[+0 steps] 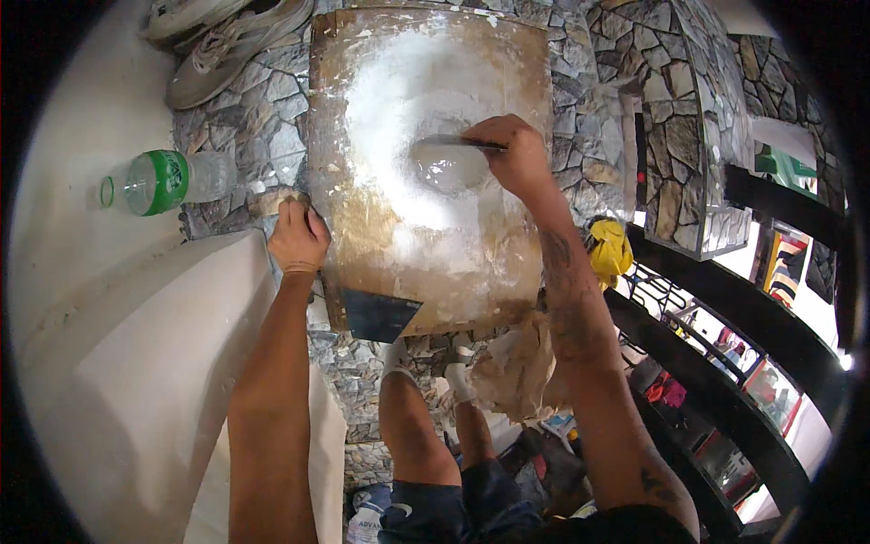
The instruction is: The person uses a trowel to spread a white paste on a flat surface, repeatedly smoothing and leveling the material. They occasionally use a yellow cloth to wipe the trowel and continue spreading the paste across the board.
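Remotely logging from the head camera, with the wooden board point(489, 292) as my landmark. Right grip point(520, 159) is narrow, pinched on a thin dark blade point(444, 140) just right of the board's centre; the blade reaches leftward over a wet, pale pool point(453, 170). Held low like that, I judge, for control in a shallow mix. White powder point(367, 136) is banked on the board round the pool, perhaps as a wall to keep liquid from running. Left grip point(299, 238) is curled at the board's left edge, which I read as a prop for balance; cannot tell whether anything is inside those fingers.

Around: 1 dark flat plate point(379, 315) overlaps the board's near-left corner, probably parked within reach. Clear bottle point(165, 182) with green label, left of the board, past the left grip. Worn shoes point(208, 68) off the far-left corner. Crumpled brown paper point(517, 367) at the near edge, beside the wearer's 2 legs point(417, 435); together they crowd that side. Yellow cloth point(610, 256) right of the board, black rails point(725, 358) farther right. I'd mind the right forearm point(580, 308) near that cloth.
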A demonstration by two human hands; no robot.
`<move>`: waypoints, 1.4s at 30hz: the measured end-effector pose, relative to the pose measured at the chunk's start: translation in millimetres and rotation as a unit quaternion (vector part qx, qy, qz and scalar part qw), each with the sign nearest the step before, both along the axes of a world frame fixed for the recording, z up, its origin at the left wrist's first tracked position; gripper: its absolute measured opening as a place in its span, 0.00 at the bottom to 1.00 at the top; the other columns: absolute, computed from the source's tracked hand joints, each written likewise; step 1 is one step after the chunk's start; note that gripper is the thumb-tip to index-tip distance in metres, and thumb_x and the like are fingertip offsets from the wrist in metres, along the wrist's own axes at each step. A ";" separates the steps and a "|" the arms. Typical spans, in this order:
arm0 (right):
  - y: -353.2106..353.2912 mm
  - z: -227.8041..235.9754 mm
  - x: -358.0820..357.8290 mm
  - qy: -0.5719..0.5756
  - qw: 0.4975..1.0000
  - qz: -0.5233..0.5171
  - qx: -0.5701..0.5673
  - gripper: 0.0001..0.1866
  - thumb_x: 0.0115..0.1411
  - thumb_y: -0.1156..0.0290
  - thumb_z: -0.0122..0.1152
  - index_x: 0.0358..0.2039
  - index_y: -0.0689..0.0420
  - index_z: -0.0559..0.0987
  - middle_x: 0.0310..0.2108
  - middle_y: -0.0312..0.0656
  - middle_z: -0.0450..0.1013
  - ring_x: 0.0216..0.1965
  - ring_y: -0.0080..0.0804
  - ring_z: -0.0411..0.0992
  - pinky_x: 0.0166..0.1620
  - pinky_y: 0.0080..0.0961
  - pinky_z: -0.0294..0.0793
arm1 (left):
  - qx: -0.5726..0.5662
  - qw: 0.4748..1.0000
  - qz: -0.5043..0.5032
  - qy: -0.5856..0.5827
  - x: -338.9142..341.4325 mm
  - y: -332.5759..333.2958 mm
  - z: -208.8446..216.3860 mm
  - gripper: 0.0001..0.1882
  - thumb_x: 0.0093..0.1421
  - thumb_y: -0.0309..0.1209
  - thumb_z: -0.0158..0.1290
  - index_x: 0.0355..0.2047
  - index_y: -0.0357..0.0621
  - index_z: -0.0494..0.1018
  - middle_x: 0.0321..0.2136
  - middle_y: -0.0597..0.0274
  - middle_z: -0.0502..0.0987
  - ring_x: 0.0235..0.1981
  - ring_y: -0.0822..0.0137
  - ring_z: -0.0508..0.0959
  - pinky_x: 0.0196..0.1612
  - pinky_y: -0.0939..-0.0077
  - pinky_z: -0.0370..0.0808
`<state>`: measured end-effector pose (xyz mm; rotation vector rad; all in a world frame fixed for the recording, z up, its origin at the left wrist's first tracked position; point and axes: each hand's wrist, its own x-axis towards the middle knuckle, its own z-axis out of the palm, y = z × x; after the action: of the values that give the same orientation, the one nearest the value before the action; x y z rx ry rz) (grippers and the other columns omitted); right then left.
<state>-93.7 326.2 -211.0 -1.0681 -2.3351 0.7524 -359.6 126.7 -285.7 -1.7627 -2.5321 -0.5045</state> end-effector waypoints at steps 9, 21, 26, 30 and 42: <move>-56.3 28.9 -17.8 0.051 0.938 -0.306 -0.155 0.12 0.43 0.70 0.66 0.27 0.65 0.78 0.22 0.46 0.76 0.23 0.32 0.75 0.29 0.25 0.71 | -0.012 1.000 0.003 -0.016 -0.3 -2.0 4.3 0.05 0.53 0.34 0.46 0.29 0.49 0.65 0.29 0.59 0.68 0.24 0.53 0.74 0.22 0.60 0.71; -61.1 17.9 -40.4 0.202 0.871 -0.370 -0.253 0.11 0.47 0.75 0.62 0.29 0.67 0.73 0.18 0.42 0.73 0.17 0.29 0.71 0.22 0.25 0.69 | -0.018 1.000 0.003 0.003 0.8 0.2 3.7 0.06 0.53 0.34 0.45 0.29 0.46 0.65 0.30 0.56 0.68 0.24 0.52 0.74 0.23 0.59 0.71; -56.3 23.9 -60.9 0.225 0.846 -0.368 -0.313 0.19 0.47 0.78 0.58 0.40 0.70 0.68 0.18 0.46 0.72 0.21 0.36 0.74 0.27 0.29 0.72 | -0.029 0.999 0.005 0.015 -3.7 -3.5 1.3 0.07 0.53 0.34 0.45 0.30 0.47 0.66 0.31 0.56 0.68 0.25 0.52 0.74 0.23 0.59 0.71; -50.2 9.4 -66.9 0.188 0.873 -0.376 -0.248 0.21 0.45 0.78 0.56 0.41 0.71 0.66 0.18 0.51 0.72 0.21 0.44 0.74 0.26 0.33 0.72 | -0.029 1.000 0.006 -0.003 -0.1 -0.6 3.0 0.07 0.53 0.35 0.45 0.30 0.47 0.65 0.31 0.57 0.69 0.25 0.52 0.74 0.23 0.58 0.71; -61.4 -3.6 -67.2 0.072 0.915 -0.357 -0.174 0.26 0.46 0.76 0.53 0.46 0.75 0.61 0.22 0.60 0.72 0.24 0.53 0.73 0.28 0.39 0.71 | -0.032 0.999 0.009 -0.013 -3.4 -3.2 1.3 0.07 0.53 0.35 0.45 0.29 0.48 0.65 0.30 0.57 0.68 0.25 0.52 0.74 0.23 0.58 0.71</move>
<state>-160.9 264.9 -214.6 -1.8005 -1.5217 0.9095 -363.0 123.5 -284.3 -1.7634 -2.6080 -0.4538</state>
